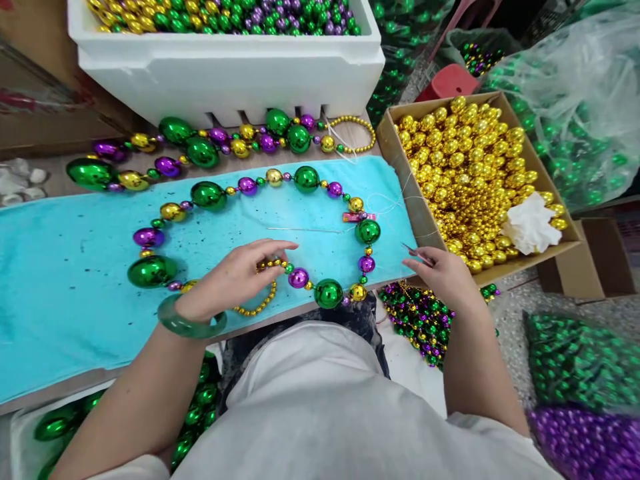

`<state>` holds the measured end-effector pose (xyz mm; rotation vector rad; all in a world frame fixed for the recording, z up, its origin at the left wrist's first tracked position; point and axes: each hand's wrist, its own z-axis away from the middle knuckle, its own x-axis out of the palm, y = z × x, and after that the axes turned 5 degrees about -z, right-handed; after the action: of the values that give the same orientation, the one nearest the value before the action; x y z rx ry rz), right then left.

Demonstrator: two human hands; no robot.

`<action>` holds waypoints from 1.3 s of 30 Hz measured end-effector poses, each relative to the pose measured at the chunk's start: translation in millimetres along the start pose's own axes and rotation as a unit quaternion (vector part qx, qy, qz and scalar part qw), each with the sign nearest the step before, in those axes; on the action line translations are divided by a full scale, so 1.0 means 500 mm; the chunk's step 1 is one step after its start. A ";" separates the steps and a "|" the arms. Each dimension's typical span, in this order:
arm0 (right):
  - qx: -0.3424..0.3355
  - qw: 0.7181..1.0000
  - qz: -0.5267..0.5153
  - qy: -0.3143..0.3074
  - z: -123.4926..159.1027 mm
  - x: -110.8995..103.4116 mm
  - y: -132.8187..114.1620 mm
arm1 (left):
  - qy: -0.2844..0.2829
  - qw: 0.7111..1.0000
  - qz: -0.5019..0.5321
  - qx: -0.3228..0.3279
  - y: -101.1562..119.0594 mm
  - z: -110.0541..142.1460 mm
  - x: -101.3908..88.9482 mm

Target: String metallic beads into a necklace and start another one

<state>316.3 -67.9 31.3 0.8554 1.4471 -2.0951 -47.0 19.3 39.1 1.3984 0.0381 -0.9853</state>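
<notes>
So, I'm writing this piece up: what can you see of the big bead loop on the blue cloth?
The bead loop has glossy, metallic-looking green, purple and gold beads, round to oval, smaller ones between larger; the biggest are green. It lies in a wide oval on the blue cloth. The left hand touches its near side, where small gold beads curve away, partly hidden.

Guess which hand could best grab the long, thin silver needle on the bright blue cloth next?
Probably the left hand: its fingertips are close to the needle. The right hand is farther away and already holds a small, pointed metal tool.
</notes>
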 end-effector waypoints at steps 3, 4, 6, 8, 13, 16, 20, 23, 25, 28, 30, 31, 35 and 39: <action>0.004 0.980 0.194 0.038 -0.030 0.028 0.003 | 0.045 0.998 0.042 -0.014 -0.010 -0.001 0.005; -0.017 0.971 0.235 0.044 -0.041 0.042 -0.005 | 0.066 0.996 0.064 -0.018 -0.012 -0.001 0.008; -0.076 0.950 0.293 0.075 -0.063 0.068 -0.028 | 0.106 0.988 0.114 -0.018 -0.015 0.001 0.014; -0.131 0.933 0.314 0.113 -0.081 0.087 -0.059 | 0.132 0.977 0.169 -0.014 -0.021 0.007 0.018; -0.217 0.912 0.345 0.054 -0.131 0.143 -0.145 | 0.176 0.944 0.280 0.005 -0.039 0.018 0.019; -0.222 0.893 0.390 0.010 -0.164 0.182 -0.175 | 0.212 0.915 0.341 0.026 -0.042 0.018 0.018; -0.231 0.876 0.424 -0.010 -0.194 0.207 -0.181 | 0.235 0.884 0.404 0.022 -0.036 0.015 0.015; -0.270 0.869 0.414 -0.007 -0.210 0.208 -0.172 | 0.227 0.876 0.425 0.018 -0.033 0.013 0.012; -0.306 0.879 0.366 0.004 -0.217 0.205 -0.168 | 0.220 0.872 0.436 0.022 -0.033 0.011 0.011; -0.364 0.913 0.181 0.018 -0.215 0.201 -0.173 | 0.212 0.865 0.454 0.042 -0.036 0.008 0.014; -0.369 0.929 -0.010 -0.006 -0.202 0.202 -0.184 | 0.204 0.858 0.467 0.061 -0.038 0.005 0.018; -0.352 0.929 -0.110 -0.035 -0.191 0.204 -0.191 | 0.198 0.857 0.471 0.071 -0.039 0.004 0.019; -0.231 0.870 -0.385 -0.204 -0.140 0.220 -0.226 | 0.176 0.868 0.452 0.105 -0.041 0.003 0.024; -0.187 0.826 -0.417 -0.331 -0.118 0.231 -0.254 | 0.191 0.904 0.347 0.162 -0.044 0.002 0.024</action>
<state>164.0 29.4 17.9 -0.7573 1.8617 -2.1439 -53.3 15.2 15.1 1.7170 -0.3278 -0.1143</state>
